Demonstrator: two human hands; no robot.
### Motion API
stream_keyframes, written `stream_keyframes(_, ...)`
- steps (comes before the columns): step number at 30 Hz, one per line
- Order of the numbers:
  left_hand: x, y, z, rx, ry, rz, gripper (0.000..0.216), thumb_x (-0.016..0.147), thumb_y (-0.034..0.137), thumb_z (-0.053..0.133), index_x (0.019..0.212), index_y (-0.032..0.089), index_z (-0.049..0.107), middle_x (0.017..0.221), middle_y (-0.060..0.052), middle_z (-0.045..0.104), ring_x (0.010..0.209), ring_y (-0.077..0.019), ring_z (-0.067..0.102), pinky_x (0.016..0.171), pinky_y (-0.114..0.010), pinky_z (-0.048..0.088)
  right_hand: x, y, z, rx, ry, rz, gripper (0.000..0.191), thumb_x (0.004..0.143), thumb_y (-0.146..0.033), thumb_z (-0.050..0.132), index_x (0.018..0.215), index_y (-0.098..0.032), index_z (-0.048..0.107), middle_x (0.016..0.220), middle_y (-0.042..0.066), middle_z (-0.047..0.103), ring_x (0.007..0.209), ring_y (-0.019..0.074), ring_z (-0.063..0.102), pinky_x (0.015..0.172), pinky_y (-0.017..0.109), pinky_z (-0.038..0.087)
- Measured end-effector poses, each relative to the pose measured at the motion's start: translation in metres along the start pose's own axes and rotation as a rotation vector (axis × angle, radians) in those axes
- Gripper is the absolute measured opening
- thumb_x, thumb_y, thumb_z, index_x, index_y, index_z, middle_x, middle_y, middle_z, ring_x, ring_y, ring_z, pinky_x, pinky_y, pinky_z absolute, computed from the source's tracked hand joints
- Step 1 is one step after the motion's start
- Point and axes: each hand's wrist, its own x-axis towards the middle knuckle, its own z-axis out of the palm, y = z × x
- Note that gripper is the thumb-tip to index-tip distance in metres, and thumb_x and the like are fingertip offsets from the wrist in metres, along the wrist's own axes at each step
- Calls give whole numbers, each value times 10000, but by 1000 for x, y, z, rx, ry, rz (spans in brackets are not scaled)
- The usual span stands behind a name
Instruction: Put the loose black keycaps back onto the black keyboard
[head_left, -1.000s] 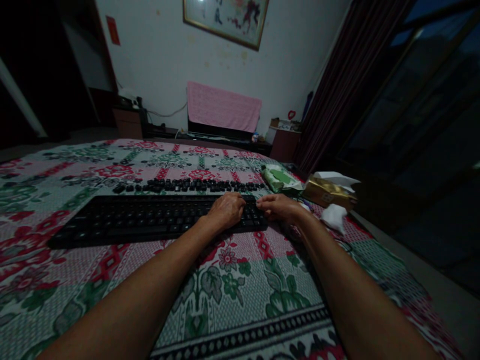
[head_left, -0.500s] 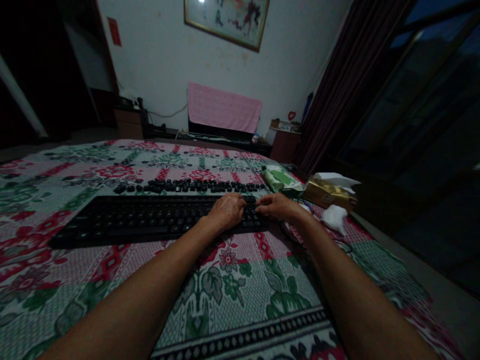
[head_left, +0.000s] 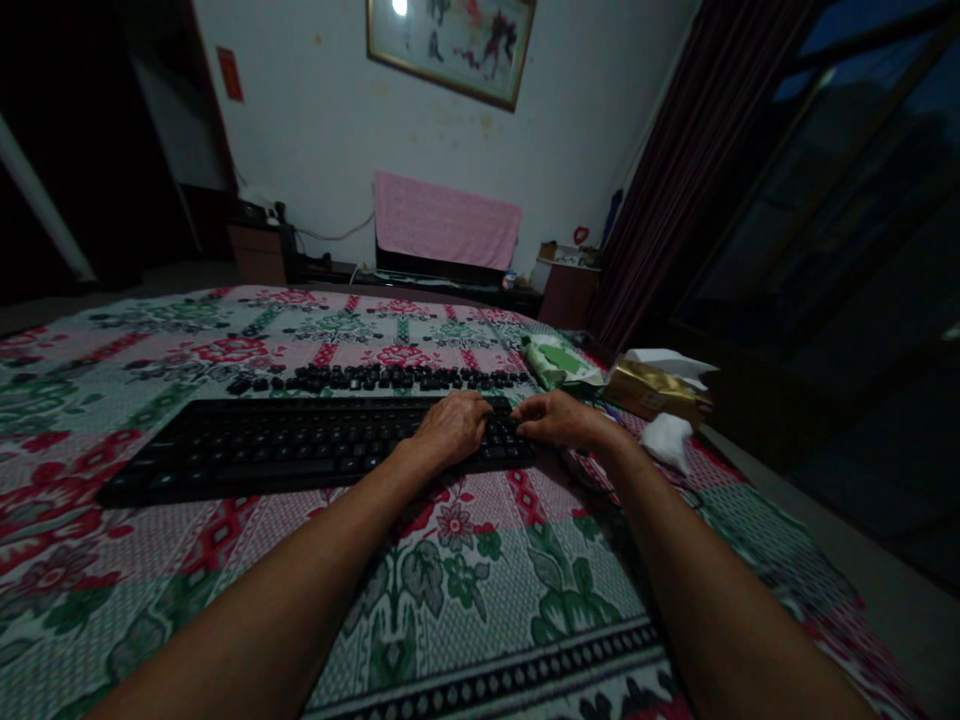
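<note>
On the bed (head_left: 465, 590), your left hand (head_left: 450, 428) weighed down the keyboard (head_left: 285, 445), steadying it; right hand (head_left: 559, 420) touched its right end. Couldn't tell either grip closed or apart.

Keyboard (head_left: 300, 445): black, with black keys. Row of loose keycaps (head_left: 375, 378): black. Bedspread (head_left: 465, 580): woven floral pattern, red flowers and green leaves on pink and white, with a black-and-white diamond border. Packet (head_left: 559, 360): green and white. Box (head_left: 652, 390): gold. Tissue (head_left: 667, 440): white. Cloth (head_left: 446, 220): pink. Curtain (head_left: 660, 180): dark maroon
</note>
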Motion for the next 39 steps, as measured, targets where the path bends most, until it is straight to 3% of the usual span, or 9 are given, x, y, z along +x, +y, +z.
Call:
stream_keyframes(4, 2, 2, -4, -97, 35, -27, 299, 769, 271, 386, 960, 188, 601, 936, -54, 600, 899, -158, 523, 811, -261, 388, -4, -13, -2, -82, 57, -114, 197, 633, -177, 540, 809, -188, 627, 633, -26, 573, 557, 92, 492, 518, 192, 382)
stream_keyframes(10, 4, 1, -10, -284, 39, -37, 298, 754, 288, 373, 767, 167, 645, 749, -19, 626, 718, -129, 545, 676, -221, 400, -1, -22, 0, -313, 187, -298, 235, 619, -144, 554, 830, -206, 636, 760, 4, 569, 672, 113, 499, 612, 214, 390)
stream_keyframes(22, 7, 5, -12, -336, 33, -106, 319, 722, 246, 345, 648, 126, 630, 641, -20, 597, 604, -109, 509, 592, -197, 368, -8, -32, 2, -41, 44, -222, 217, 680, -192, 521, 879, -177, 606, 763, 3, 595, 681, 103, 520, 623, 214, 409)
stream_keyframes(27, 11, 4, -13, -350, 50, -178, 314, 715, 270, 360, 651, 123, 630, 598, -21, 579, 566, -108, 490, 526, -202, 343, -10, -34, 0, 30, -1, -252, 297, 644, -179, 568, 941, -183, 567, 784, -5, 567, 678, 90, 512, 615, 200, 408)
stream_keyframes(33, 12, -1, -11, -735, -25, -354, 280, 696, 294, 402, 663, 115, 615, 568, -8, 579, 462, -63, 458, 472, -176, 361, -9, -38, 2, 13, 20, -238, 289, 649, -161, 556, 937, -181, 547, 752, -10, 543, 674, 92, 505, 625, 206, 403)
stream_keyframes(39, 9, 7, -22, -1029, -14, -421, 163, 633, 170, 493, 719, 88, 605, 555, -3, 562, 457, -43, 463, 481, -165, 385, -4, -33, 5, -37, 94, -300, 309, 664, -180, 543, 973, -184, 524, 762, -2, 543, 661, 92, 507, 605, 207, 395)
